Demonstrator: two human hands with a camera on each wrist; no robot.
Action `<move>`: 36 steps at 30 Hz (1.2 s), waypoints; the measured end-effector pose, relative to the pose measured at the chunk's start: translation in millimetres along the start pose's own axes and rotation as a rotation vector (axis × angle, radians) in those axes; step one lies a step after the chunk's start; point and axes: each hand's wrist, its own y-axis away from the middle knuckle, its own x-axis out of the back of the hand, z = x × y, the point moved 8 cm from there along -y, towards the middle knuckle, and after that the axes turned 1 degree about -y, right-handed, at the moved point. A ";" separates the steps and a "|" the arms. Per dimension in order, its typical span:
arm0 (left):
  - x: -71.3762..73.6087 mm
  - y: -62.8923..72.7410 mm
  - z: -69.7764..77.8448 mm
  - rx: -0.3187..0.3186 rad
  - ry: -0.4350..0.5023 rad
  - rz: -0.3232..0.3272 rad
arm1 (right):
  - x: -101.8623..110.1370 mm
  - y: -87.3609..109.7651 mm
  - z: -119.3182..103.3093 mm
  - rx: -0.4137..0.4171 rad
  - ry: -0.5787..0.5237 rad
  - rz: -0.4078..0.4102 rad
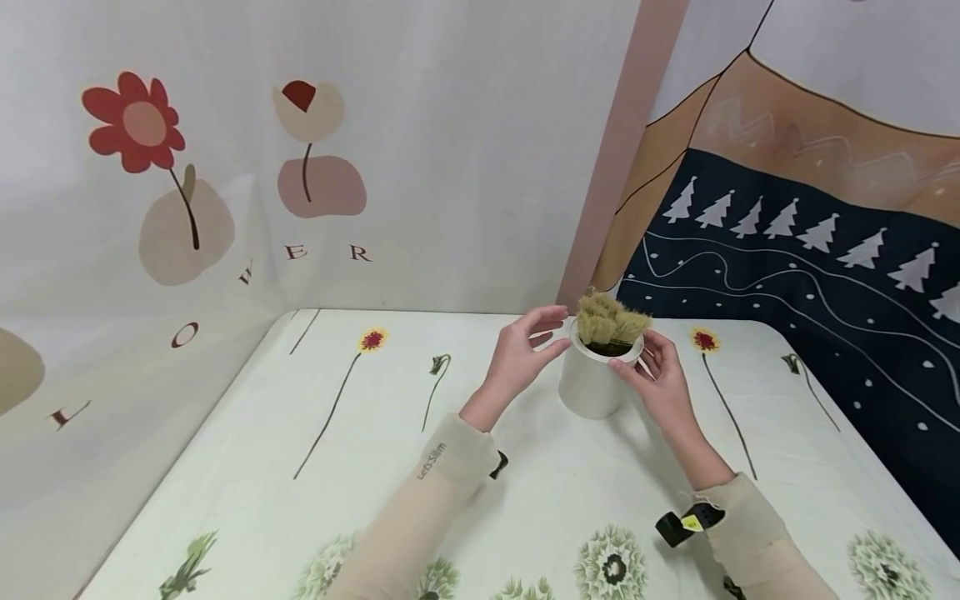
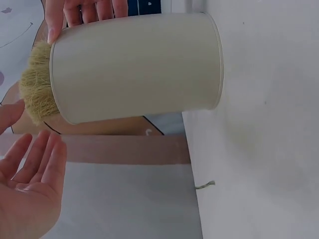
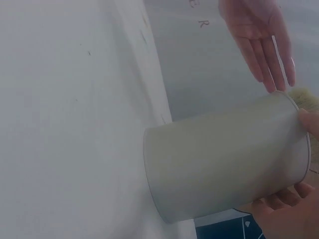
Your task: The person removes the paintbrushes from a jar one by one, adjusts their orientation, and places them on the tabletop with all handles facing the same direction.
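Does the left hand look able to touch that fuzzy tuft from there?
Probably yes: the left hand is empty and close by, the fuzzy tuft sticks out of the white pot, and nothing shows between hand and tuft. The right hand holds the pot's other side.

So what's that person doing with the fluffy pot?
Their right hand is holding a white pot near its rim. Fuzzy, yellowish stuff sticks out of the top. Their left hand is open right beside the pot, not gripping it. The pot is upright at the back of the table; I can't tell whether it's touching.
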 end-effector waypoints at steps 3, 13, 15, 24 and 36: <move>-4.6 -2.4 0.3 0.009 0.041 -0.008 | -0.5 0.5 0.3 -0.006 0.002 0.001; -19.1 -12.3 5.9 -0.012 -0.017 -0.019 | -1.2 1.8 -1.0 0.001 0.012 0.004; -21.2 -13.1 7.1 -0.024 -0.051 -0.020 | -1.4 1.6 -0.8 0.006 0.008 0.002; -28.0 -11.9 13.0 -0.053 -0.161 -0.025 | -0.9 0.7 -0.6 0.007 0.016 -0.005; -25.3 -9.5 21.5 -0.091 -0.214 0.041 | -0.7 1.8 -2.2 0.011 0.025 -0.006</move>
